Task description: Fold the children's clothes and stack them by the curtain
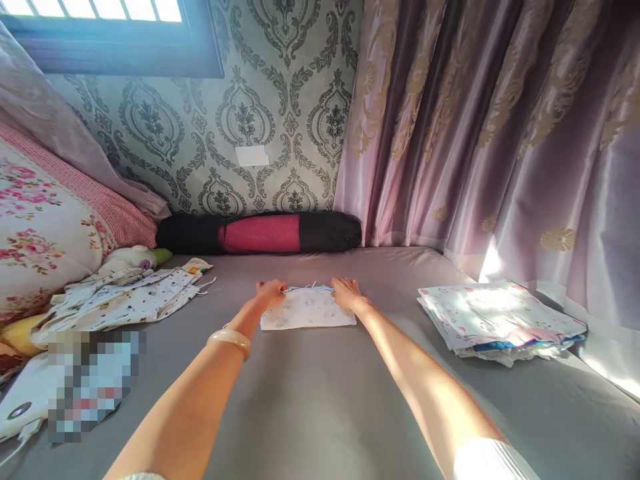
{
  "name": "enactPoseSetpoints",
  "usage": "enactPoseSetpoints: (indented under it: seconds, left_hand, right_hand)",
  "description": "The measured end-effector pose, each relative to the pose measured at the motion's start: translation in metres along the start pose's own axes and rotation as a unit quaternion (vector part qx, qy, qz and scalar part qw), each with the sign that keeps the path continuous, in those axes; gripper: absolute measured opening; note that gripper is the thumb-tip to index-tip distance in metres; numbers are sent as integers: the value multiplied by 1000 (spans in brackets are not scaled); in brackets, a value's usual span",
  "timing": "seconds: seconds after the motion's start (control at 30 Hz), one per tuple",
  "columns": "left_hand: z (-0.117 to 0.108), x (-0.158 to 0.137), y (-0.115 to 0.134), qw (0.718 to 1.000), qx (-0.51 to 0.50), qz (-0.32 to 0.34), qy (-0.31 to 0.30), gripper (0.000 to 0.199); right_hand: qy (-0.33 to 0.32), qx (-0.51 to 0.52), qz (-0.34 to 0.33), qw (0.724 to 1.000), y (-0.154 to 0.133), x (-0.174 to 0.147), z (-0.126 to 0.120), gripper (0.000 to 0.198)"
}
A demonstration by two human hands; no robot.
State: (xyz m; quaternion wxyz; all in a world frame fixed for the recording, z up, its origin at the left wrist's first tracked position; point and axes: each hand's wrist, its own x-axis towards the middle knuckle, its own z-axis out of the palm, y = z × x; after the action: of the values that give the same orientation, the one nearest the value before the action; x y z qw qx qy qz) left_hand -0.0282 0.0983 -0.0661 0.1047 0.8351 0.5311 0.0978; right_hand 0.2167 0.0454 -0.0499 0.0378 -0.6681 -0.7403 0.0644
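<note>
Left hand [273,293] and right hand [349,293] hold the far corners of a cloth [307,313], fingers closed on its edge; it lies on the sheet [295,413], on the near side of the roll [259,233]. It looks light, soft and limp, hardly fragile or slippery, so a pinch at both corners should keep it flat without strain.

a long black bag [259,233] with a pink middle lies against the patterned wallpaper [245,113]; mauve curtains [490,127] (with gold motifs) hang at right, floral bedding [47,230] bulges at left, below a bright window [115,47].
</note>
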Motion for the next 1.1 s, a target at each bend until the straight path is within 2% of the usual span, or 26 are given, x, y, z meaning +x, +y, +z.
enactPoseSetpoints:
  seconds: [0.13, 0.23, 0.37, 0.5, 0.63, 0.73, 0.8, 0.9, 1.0, 1.1]
  left_hand:
    - [-20, -13, 8, 999, -4, -45, 13, 27]
    - [-39, -19, 11, 999, -25, -43, 7, 30]
    - [-61, -25, 10, 997, -67, -18, -34, 31]
    - [-82, -35, 7, 988, -129, 20, -83, 31]
    - [-101, -48, 7, 964, -226, 47, -134, 33]
    - [-107, -51, 7, 958, -241, 53, -147, 33]
    - [-107, -50, 7, 960, -241, 50, -130, 34]
    - [-105, -47, 8, 967, -241, 47, -74, 37]
    - [-102, -44, 13, 972, -228, 50, -2, 38]
    - [-96, -44, 19, 982, -165, 35, 89, 32]
  right_hand:
    - [25, 18, -13, 999, 1, -8, -12, 24]
    - [40, 31, -28, 998, 1, -12, -23, 27]
    - [46, 49, -39, 997, 4, -20, -37, 32]
    - [17, 73, -54, 996, 11, -26, -52, 28]
    - [-21, 91, -80, 992, 14, -30, -69, 21]
    - [-38, 100, -93, 990, 14, -33, -78, 21]
    - [-31, 105, -95, 989, 13, -33, -81, 20]
    - [9, 121, -83, 989, 13, -32, -82, 21]
    - [63, 127, -67, 988, 13, -30, -78, 23]
    - [137, 113, -69, 982, 12, -31, -70, 24]
